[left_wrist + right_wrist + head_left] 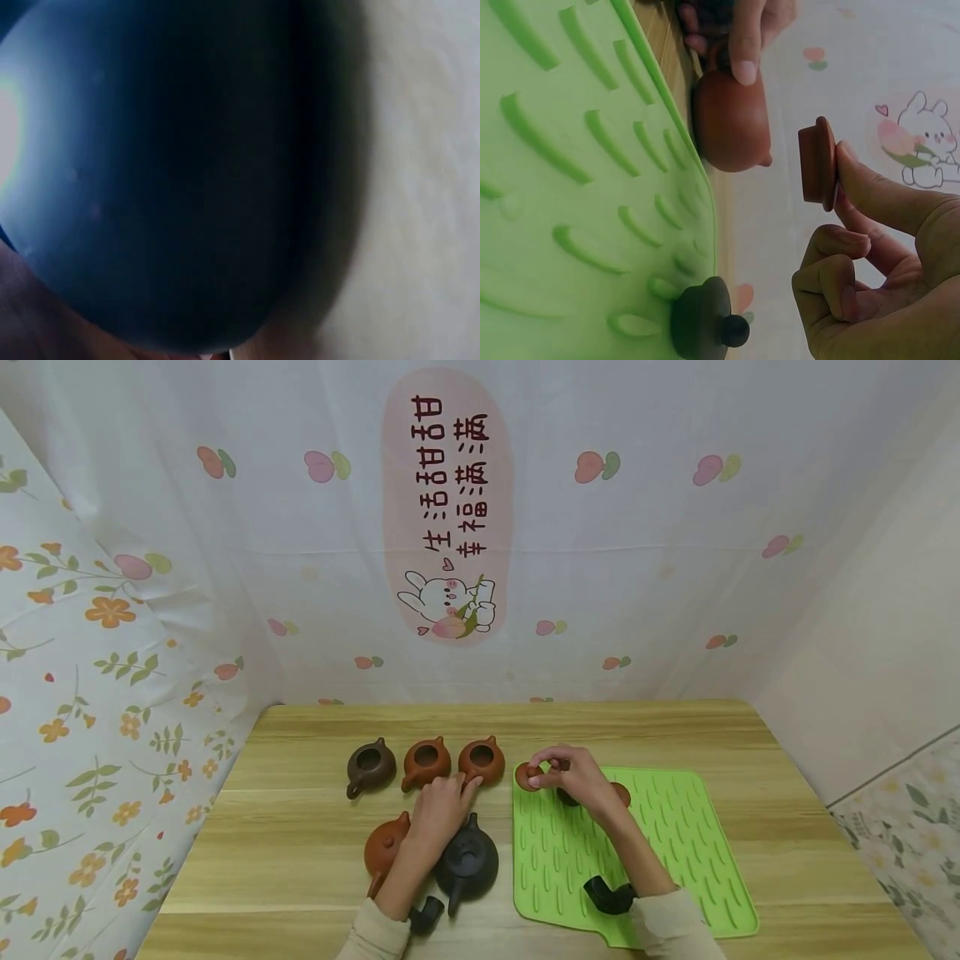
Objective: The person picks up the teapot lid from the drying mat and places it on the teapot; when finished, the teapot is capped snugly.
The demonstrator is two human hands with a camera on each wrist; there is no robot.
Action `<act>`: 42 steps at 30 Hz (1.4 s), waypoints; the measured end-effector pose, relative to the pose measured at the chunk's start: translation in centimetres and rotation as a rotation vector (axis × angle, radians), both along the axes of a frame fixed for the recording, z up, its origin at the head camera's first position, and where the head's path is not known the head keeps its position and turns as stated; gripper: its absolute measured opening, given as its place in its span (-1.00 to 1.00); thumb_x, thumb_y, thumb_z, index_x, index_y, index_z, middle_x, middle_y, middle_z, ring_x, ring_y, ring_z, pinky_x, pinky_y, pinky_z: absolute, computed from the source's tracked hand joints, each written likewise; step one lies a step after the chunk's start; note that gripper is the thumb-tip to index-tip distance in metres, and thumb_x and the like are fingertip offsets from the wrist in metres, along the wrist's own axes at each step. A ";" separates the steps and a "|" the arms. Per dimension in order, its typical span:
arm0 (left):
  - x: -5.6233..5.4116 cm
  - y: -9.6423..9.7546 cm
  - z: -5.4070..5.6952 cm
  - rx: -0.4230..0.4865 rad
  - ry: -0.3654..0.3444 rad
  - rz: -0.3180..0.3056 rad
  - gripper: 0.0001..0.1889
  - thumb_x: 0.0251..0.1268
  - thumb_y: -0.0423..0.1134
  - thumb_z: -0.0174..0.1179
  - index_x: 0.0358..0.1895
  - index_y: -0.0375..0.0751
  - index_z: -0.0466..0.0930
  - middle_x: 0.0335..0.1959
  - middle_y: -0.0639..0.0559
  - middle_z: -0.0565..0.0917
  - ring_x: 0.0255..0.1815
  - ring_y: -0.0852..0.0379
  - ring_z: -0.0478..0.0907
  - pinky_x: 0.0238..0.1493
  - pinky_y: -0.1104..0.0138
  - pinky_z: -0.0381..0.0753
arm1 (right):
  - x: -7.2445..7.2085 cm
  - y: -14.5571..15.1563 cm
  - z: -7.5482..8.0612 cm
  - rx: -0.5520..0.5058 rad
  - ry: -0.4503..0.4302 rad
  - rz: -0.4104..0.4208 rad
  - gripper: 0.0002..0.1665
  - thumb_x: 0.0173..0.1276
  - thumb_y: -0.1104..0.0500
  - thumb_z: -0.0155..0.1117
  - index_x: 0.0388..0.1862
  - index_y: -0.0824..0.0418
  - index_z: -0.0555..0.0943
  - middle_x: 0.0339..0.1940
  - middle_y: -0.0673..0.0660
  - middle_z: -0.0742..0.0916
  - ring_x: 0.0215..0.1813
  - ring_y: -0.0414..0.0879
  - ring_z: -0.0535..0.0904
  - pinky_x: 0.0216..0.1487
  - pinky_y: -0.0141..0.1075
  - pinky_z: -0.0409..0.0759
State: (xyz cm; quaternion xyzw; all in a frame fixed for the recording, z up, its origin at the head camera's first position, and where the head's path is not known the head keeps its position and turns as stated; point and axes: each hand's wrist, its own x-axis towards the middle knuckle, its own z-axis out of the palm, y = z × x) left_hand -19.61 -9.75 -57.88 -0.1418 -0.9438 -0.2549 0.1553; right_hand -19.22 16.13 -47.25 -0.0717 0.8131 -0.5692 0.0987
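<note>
My right hand (577, 777) pinches a small reddish-brown teapot lid (817, 165) between thumb and fingers, over the left back corner of the green mat (543, 860). The other fingers are curled in. Left of the mat, my left hand (441, 810) grips the handle of an orange-brown teapot (495, 768), thumb on top. This teapot has no lid, and its round opening shows. Under the right hand, a dark lid (701, 319) with a round knob lies on the mat. A reddish lid (621, 793) is partly hidden behind the right wrist.
Left in the back row stand two lidless teapots, one dark brown (384, 770) and one orange-brown (438, 768). A lidded orange teapot (381, 852) and a lidded black teapot (480, 868) flank my left forearm. A patterned curtain (555, 568) hangs behind the wooden table (300, 860).
</note>
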 end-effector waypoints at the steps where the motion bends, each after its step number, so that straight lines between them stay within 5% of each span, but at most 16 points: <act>1: 0.0 0.0 -0.1 0.003 0.000 -0.002 -0.45 0.66 0.09 0.27 -0.58 0.04 0.31 -0.73 0.18 0.21 -0.76 0.19 0.34 -0.63 0.36 0.27 | -0.1 -0.1 0.0 0.003 0.002 -0.001 -0.72 0.41 0.28 0.58 0.03 0.37 0.78 -0.09 0.20 0.70 -0.18 -0.03 0.43 -0.08 -0.15 0.46; 8: 0.5 0.1 1.0 -0.002 0.030 -0.011 -0.43 0.75 0.10 0.16 -0.56 -0.06 0.35 -0.73 0.08 0.27 -0.76 0.05 0.41 -0.65 0.30 0.30 | -0.8 -1.2 0.1 0.018 0.003 0.007 -0.79 0.40 0.26 0.59 -0.04 0.30 0.81 -0.18 0.13 0.67 -0.23 -0.04 0.42 -0.09 -0.12 0.45; 13: 1.8 0.3 3.5 0.015 0.067 -0.022 -0.46 0.73 -0.01 0.20 -0.57 -0.09 0.37 -0.72 0.06 0.29 -0.73 -0.04 0.50 -0.64 0.25 0.34 | -1.2 -2.1 0.5 0.008 -0.009 0.022 -0.79 0.40 0.24 0.60 -0.04 0.29 0.81 -0.14 0.13 0.67 -0.22 -0.02 0.42 -0.06 -0.04 0.45; 15: 2.3 0.4 4.7 0.025 0.055 -0.030 -0.47 0.68 -0.07 0.27 -0.58 -0.09 0.35 -0.72 0.08 0.26 -0.74 -0.03 0.49 -0.64 0.24 0.36 | -1.3 -2.5 0.5 0.004 -0.014 0.023 -0.79 0.40 0.27 0.60 -0.05 0.31 0.81 -0.12 0.16 0.67 -0.22 -0.02 0.42 -0.05 -0.02 0.46; 24: 2.5 0.6 5.7 -0.034 -0.040 -0.007 -0.51 0.65 -0.13 0.31 -0.57 -0.13 0.42 -0.72 0.02 0.34 -0.68 -0.09 0.58 -0.61 0.26 0.45 | -1.9 -3.8 -0.1 0.002 -0.016 0.020 -0.78 0.40 0.29 0.59 -0.02 0.33 0.81 -0.27 0.10 0.64 -0.26 0.00 0.42 -0.10 -0.05 0.48; 29: 2.3 0.5 5.4 -0.031 -0.020 -0.003 -0.51 0.64 -0.11 0.31 -0.57 -0.13 0.42 -0.72 0.02 0.33 -0.70 -0.08 0.56 -0.62 0.26 0.43 | -2.5 -4.7 -0.1 0.001 -0.015 0.019 -0.79 0.40 0.28 0.60 -0.03 0.31 0.82 -0.35 0.07 0.61 -0.28 -0.02 0.40 -0.12 -0.09 0.46; 36: 1.2 0.4 2.9 -0.023 0.047 0.002 -0.50 0.56 -0.08 0.40 -0.59 -0.07 0.40 -0.75 0.12 0.24 -0.77 0.05 0.45 -0.66 0.31 0.28 | -3.0 -5.5 -0.5 0.011 0.002 0.016 -0.84 0.37 0.33 0.60 -0.11 0.31 0.82 -0.34 0.05 0.58 -0.29 -0.05 0.31 -0.18 -0.18 0.35; 42: 0.9 0.3 2.2 0.030 0.046 -0.005 -0.52 0.55 -0.08 0.41 -0.57 -0.09 0.43 -0.75 0.09 0.27 -0.77 0.01 0.45 -0.68 0.32 0.26 | -3.2 -6.1 -0.6 0.009 0.006 0.017 -0.85 0.36 0.34 0.60 -0.11 0.30 0.82 -0.34 0.05 0.59 -0.33 -0.06 0.26 -0.21 -0.19 0.31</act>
